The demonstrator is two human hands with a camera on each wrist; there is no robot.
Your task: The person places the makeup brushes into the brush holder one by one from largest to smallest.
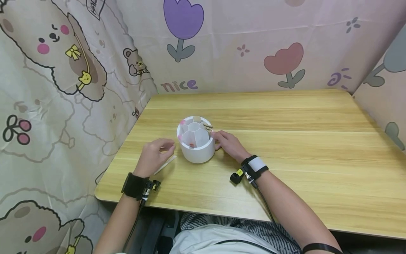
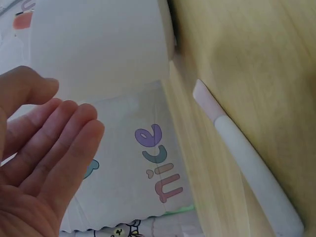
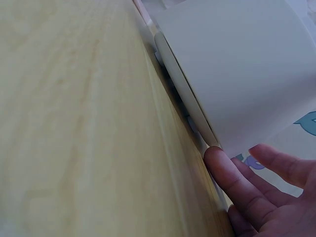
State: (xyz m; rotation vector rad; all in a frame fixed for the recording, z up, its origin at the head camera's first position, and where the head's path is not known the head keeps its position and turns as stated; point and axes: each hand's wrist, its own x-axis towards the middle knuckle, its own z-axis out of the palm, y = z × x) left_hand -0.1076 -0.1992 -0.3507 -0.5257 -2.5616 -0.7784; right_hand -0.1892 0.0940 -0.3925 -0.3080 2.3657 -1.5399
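Observation:
A white round organizer (image 1: pixel 198 154) with wedge-shaped compartments stands upright on the table. Small pink and brownish things sit in some of its sections. My right hand (image 1: pixel 230 144) is at its right side; in the right wrist view the fingertips (image 3: pixel 217 157) touch the lower edge of its wall, fingers fairly straight. To the left of the organizer is my left hand (image 1: pixel 156 155), holding nothing, its fingers (image 2: pixel 81 143) loosely bent. Beneath that hand a slim white stick (image 2: pixel 254 173) with a slanted, pale pinkish tip lies on the wood.
The wooden table (image 1: pixel 301 148) stretches far to the right. Printed curtains (image 1: pixel 222 67) hang along its back and left sides. Straps with small cameras (image 1: pixel 236 177) and cables sit on both wrists. The table's front edge is close to the person's lap.

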